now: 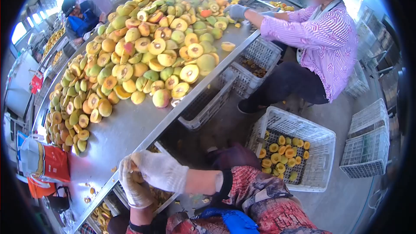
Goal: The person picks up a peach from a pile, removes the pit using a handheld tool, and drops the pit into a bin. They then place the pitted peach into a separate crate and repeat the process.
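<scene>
My left hand (135,186), in a white knit glove, is closed with its fingers bent upward beside the table edge. My right hand (162,171), gloved the same way, reaches across from the right and meets it, fingers curled together at the left fingertips. A small brownish-orange patch shows between the two hands, but the gloves cover most of it and I cannot make out what it is. Beyond them, a large heap of halved peaches (143,58), many with pits showing, lies on the metal table (125,123).
A white crate (318,158) holding pitted peach halves stands on the floor to the right. More crates (206,99) sit beneath the table edge. A co-worker (316,47) in a striped shirt sits across at the right. A red bag (56,163) stands at the left.
</scene>
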Motion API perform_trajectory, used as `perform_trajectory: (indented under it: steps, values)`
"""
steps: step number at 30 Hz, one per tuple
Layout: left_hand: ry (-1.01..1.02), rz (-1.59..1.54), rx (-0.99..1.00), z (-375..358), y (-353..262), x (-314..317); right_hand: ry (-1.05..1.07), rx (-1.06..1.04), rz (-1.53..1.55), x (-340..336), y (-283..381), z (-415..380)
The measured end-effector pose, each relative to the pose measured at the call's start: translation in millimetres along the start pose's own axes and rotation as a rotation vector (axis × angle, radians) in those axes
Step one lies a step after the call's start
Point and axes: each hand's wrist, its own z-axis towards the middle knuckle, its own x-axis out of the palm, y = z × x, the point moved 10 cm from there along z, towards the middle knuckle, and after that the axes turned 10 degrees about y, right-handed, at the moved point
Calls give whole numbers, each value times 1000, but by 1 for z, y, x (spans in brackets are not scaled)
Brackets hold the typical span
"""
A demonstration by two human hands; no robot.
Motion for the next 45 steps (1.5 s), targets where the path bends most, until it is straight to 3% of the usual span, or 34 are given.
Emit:
perform_trajectory:
  steps: [3,4,9,13,20,23,38,41,45]
  values:
    - [-144,-339,-27,7,11,-30,-97,-17,64,1,-4,-3]
    - [-161,-215,40,7,-4,-33,-109,-13,81,2,-7,-4]
    - [-66,-413,47,11,-11,-36,176,154,53,23,-5,-8]
    - [-40,-368,64,4,-11,-29,249,174,47,37,-6,-13]
    - [-70,-279,91,-2,-12,-24,136,83,84,45,-6,-17]
    - [-104,-250,82,-6,-13,-22,334,158,38,57,-8,-18]
    - [-102,138,267,-21,-33,-31,402,74,128,68,4,-31]
    - [-78,155,276,-23,-34,-28,384,155,249,75,-1,-38]
    - [-44,30,104,-16,-19,-31,410,160,246,85,-5,-39]
